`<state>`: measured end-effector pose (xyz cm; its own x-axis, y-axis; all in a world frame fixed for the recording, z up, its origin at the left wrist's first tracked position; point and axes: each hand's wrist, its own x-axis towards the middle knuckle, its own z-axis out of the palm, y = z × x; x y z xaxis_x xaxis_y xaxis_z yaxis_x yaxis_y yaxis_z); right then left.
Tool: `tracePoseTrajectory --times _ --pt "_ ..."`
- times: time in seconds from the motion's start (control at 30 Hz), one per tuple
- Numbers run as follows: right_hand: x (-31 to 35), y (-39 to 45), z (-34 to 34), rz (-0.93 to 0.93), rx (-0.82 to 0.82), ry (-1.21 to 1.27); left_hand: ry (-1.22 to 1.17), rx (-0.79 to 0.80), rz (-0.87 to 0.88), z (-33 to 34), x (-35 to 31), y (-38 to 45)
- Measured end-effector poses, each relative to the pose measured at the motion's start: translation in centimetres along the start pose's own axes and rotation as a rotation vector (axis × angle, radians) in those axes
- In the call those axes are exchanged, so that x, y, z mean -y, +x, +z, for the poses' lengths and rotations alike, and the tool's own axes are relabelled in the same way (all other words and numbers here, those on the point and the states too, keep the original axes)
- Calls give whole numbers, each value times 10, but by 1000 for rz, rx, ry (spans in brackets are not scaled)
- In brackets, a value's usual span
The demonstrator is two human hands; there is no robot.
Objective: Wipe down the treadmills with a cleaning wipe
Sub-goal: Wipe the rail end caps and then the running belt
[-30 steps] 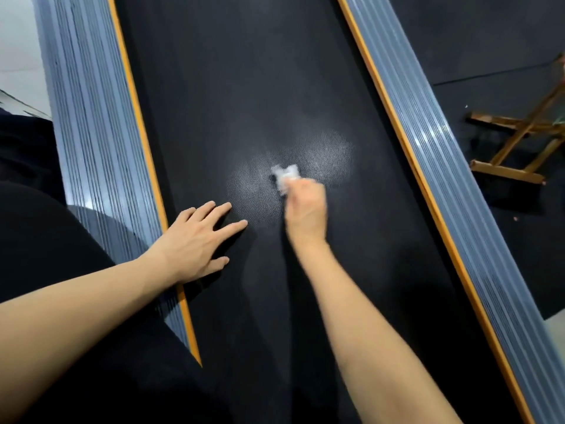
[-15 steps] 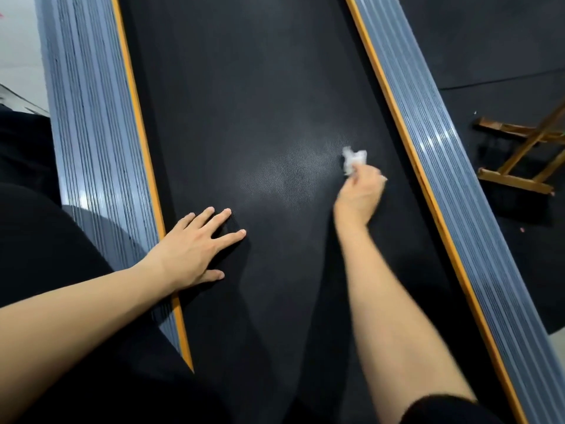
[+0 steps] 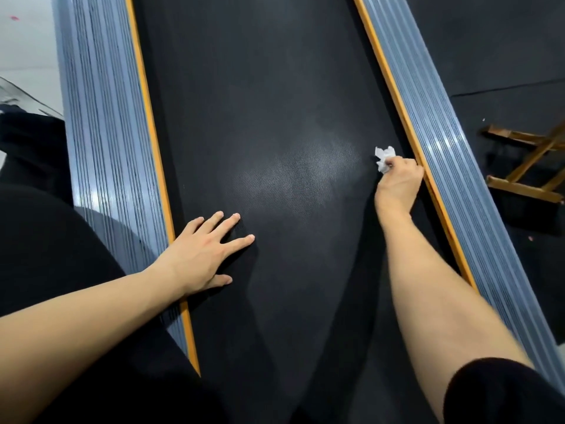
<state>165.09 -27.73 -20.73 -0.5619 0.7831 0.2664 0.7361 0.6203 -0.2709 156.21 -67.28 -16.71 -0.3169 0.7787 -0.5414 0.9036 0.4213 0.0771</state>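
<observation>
Beside the right rail [image 3: 428, 142], the right hand [image 3: 399, 180] pinches the wipe [image 3: 383, 157]; left hand [image 3: 201, 255] spread flat on the belt [image 3: 260, 102].

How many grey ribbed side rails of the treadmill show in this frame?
2. The left side rail runs beside the flat left hand; the right side rail lies just past the right hand gripping the wipe.

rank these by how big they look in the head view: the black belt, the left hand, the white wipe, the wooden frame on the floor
1. black belt, by far the largest.
2. wooden frame and left hand: these look alike; the frame is cut by the edge and lies farther off, so unranked.
3. white wipe, smallest, partly hidden in the right hand.
</observation>
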Motion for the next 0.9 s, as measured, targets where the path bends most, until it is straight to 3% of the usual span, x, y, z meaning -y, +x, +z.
tracePoseTrajectory --times 0.07,0.13,0.2,0.27,0.33,0.4,0.5,0.57,0.6,0.7,0.8,0.83,0.9 --pt "31 -17 7 -18 -51 8 -6 5 1 -2 -1 0" --pt "80 -48 19 -282 -27 129 -8 6 2 -4 -1 0" --pt "135 -99 16 -559 116 369 -6 0 5 -5 -1 -1" --pt "167 -130 4 -731 224 485 16 13 16 -7 0 -1" --pt "152 -112 10 -814 242 434 33 32 27 -8 2 -3" --pt "114 -68 16 -695 151 319 29 52 31 -9 4 -4" --pt "63 -25 6 -238 73 138 -6 70 32 -13 5 -5" --pt "70 -33 1 -56 61 144 -30 75 36 -18 5 -7" --pt "90 -45 1 -68 57 144 -36 72 21 -21 5 -8" --pt "168 -110 19 -416 102 250 7 -50 -196 -28 21 -14" --pt "229 -191 5 -656 343 482 -14 -198 -466 -37 65 -23" --pt "234 -208 1 -693 462 539 -15 -216 -496 -39 83 -25" --pt "232 -217 -3 -915 471 570 -4 -191 -498 -43 117 -28"
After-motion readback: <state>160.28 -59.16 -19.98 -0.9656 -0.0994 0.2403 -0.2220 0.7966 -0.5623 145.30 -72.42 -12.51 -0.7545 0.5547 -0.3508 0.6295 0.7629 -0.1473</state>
